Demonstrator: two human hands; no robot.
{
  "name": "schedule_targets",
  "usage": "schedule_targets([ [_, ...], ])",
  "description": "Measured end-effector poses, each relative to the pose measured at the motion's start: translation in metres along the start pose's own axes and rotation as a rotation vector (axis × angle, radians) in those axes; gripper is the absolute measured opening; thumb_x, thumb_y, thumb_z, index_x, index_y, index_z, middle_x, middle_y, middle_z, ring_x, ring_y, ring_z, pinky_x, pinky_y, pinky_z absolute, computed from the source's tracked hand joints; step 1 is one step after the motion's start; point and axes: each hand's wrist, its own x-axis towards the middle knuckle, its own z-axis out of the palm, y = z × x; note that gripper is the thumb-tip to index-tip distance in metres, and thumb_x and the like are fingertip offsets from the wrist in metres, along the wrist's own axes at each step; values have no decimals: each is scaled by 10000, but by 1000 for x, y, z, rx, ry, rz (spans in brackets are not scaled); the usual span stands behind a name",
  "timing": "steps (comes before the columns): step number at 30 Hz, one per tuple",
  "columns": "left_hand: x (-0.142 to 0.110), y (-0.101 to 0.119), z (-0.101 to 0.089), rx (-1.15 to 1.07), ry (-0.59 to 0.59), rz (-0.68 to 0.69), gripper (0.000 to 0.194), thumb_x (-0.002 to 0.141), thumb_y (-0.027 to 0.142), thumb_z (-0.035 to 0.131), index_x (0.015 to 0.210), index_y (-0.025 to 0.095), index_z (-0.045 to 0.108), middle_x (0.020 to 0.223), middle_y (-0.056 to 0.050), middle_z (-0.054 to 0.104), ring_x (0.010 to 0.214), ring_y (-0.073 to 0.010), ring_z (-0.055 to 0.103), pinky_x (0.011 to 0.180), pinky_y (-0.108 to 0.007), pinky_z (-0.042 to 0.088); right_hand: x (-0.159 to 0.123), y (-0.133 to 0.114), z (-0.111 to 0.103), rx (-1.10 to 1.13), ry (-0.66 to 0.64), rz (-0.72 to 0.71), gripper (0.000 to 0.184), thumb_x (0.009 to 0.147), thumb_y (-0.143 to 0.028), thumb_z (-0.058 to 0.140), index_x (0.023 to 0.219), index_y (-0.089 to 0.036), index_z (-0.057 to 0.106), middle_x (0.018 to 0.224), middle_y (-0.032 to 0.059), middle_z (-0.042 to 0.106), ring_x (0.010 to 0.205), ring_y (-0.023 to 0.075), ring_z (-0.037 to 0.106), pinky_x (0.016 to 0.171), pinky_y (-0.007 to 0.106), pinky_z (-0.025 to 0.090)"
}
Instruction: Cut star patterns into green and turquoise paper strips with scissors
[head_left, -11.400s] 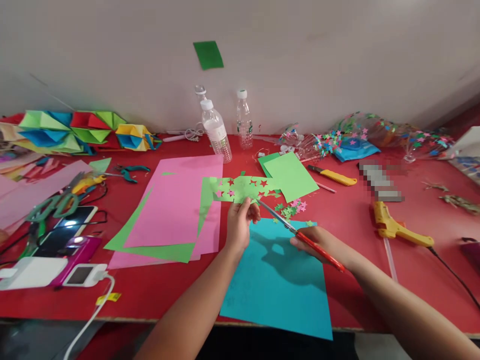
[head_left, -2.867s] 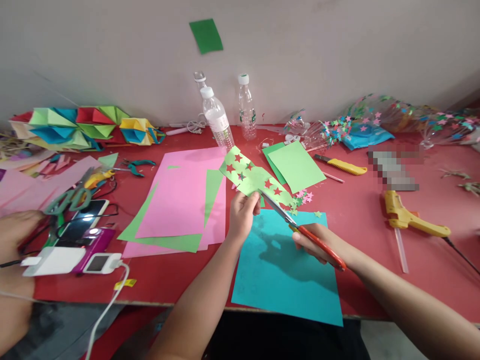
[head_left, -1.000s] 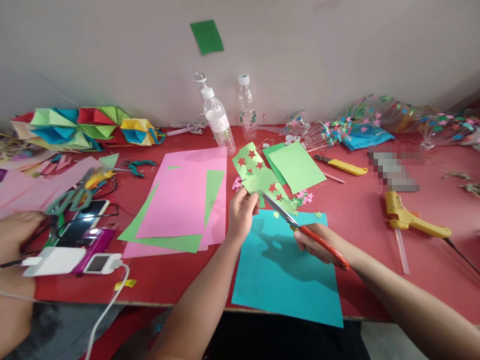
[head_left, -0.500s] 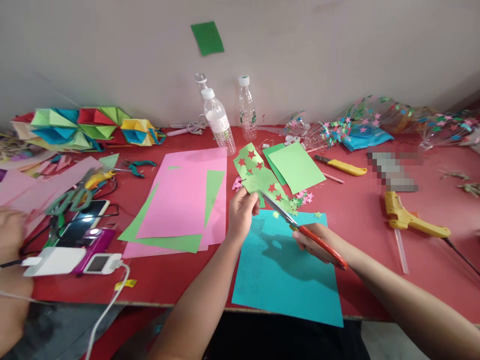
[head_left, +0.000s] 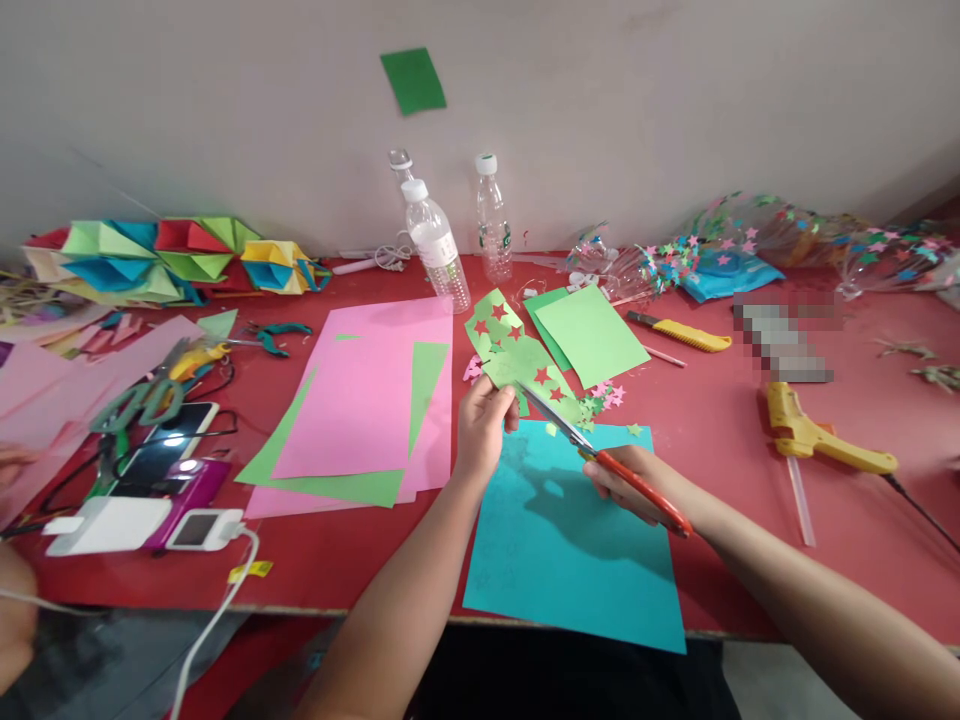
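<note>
My left hand (head_left: 484,425) pinches the lower left edge of a light green sheet of paper (head_left: 526,362) with star-shaped holes, through which the red table shows. In my right hand (head_left: 634,475) are red-handled scissors (head_left: 556,418), their blades pointing up and left to the paper just beside my left fingertips. Whether the blades are cutting into it I cannot make out. Beneath both hands lies a turquoise sheet (head_left: 570,580). Small green and pink paper stars (head_left: 611,397) are heaped right of the held paper.
Pink sheets (head_left: 352,390) lie to the left, green sheets (head_left: 592,335) ahead. Bottles (head_left: 436,245) stand by the wall. A yellow cutter (head_left: 690,334) and glue gun (head_left: 817,440) are to the right. Pliers (head_left: 274,340), a phone (head_left: 169,450) and another person's arm (head_left: 15,610) are left.
The other person's hand at the far left has pulled back toward the edge of view. My hands, the scissors and the green paper stay nearly the same.
</note>
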Motion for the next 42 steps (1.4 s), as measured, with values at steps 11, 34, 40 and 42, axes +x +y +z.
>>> schedule_targets([
  [11, -3, 2, 6, -67, 11, -46, 229, 820, 335, 628, 677, 194, 516, 522, 55, 501, 467, -72, 439, 473, -221, 347, -2, 0, 7, 66, -7, -9, 679, 751, -859, 482, 679, -185, 519, 392, -67, 401, 334, 63, 347, 391, 225, 339],
  [34, -8, -2, 11, -140, -2, -147, 326, 789, 330, 651, 530, 170, 537, 501, 25, 494, 455, -64, 424, 466, -229, 310, -1, -2, 7, 33, 35, 18, 718, 722, -889, 458, 689, -178, 547, 400, -59, 410, 333, 68, 363, 380, 223, 347],
  [40, -8, -1, 13, -155, 4, -162, 311, 783, 319, 656, 533, 171, 547, 501, 24, 499, 451, -64, 427, 464, -229, 306, 4, 5, 11, 73, 53, 79, 675, 735, -861, 488, 674, -189, 506, 405, -79, 374, 296, 53, 338, 327, 199, 287],
  [42, -8, -1, 13, -159, 5, -170, 302, 782, 314, 658, 538, 171, 551, 502, 24, 502, 453, -66, 428, 465, -229, 308, 4, 4, 10, 67, 52, 80, 657, 740, -844, 510, 670, -191, 494, 416, -83, 369, 296, 49, 345, 321, 191, 277],
])
